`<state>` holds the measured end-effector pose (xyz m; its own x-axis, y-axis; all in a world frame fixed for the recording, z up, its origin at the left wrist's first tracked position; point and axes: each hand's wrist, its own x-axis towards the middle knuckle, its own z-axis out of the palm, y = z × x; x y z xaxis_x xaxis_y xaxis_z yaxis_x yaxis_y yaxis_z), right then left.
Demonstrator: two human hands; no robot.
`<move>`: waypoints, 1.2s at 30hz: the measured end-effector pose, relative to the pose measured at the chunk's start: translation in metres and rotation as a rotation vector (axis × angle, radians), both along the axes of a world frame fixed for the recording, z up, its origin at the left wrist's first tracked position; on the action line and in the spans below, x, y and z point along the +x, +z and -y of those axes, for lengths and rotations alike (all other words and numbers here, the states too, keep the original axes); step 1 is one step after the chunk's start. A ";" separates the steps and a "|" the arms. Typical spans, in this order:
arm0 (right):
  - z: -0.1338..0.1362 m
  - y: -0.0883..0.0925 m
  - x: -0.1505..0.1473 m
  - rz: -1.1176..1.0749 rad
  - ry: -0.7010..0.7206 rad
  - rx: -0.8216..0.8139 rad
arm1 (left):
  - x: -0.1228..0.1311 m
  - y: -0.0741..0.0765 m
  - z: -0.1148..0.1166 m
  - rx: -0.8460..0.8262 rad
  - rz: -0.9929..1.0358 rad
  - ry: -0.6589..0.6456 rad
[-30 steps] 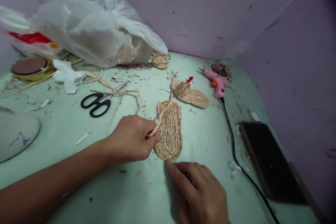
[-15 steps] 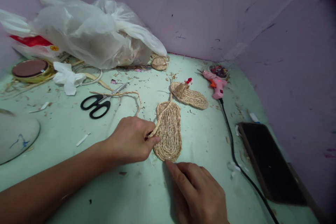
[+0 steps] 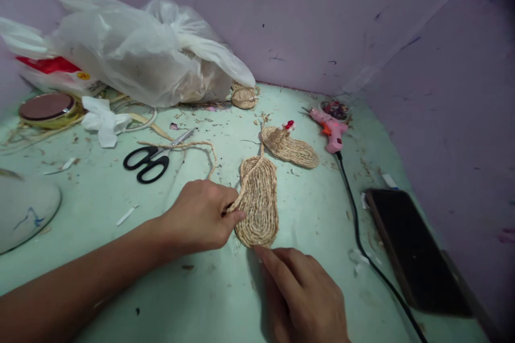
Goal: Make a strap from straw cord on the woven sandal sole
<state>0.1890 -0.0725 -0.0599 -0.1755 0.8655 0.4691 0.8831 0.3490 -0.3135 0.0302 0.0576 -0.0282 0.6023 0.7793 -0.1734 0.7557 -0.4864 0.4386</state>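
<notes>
A flat oval sole of coiled straw braid (image 3: pixel 259 203) lies on the pale green table (image 3: pixel 314 209). My left hand (image 3: pixel 201 214) pinches the loose straw braid (image 3: pixel 189 144) at the sole's left edge, fingers closed on it. The braid's free end loops back toward the scissors. My right hand (image 3: pixel 306 295) rests below the sole, its index finger stretched out and touching the sole's near rim, the other fingers curled under. A finished small straw slipper (image 3: pixel 289 146) with a red and white ornament lies just beyond the sole.
Black-handled scissors (image 3: pixel 151 158) lie to the left. A pink glue gun (image 3: pixel 332 128) with a black cord (image 3: pixel 358 225) sits at the right, near a dark phone (image 3: pixel 410 249). A clear plastic bag (image 3: pixel 137 53), a tissue (image 3: pixel 102 118), a round tin (image 3: pixel 46 107) and straw scraps crowd the back left.
Almost nothing differs; both hands hold their places on the sole, and the view has shifted very slightly.
</notes>
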 end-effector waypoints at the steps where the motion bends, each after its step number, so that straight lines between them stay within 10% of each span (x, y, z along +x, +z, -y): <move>1: 0.001 0.000 0.000 0.001 -0.003 0.000 | 0.000 0.000 0.000 -0.003 -0.001 0.002; 36: 0.000 0.000 -0.002 0.048 0.059 0.006 | -0.002 0.000 -0.002 0.002 0.038 -0.070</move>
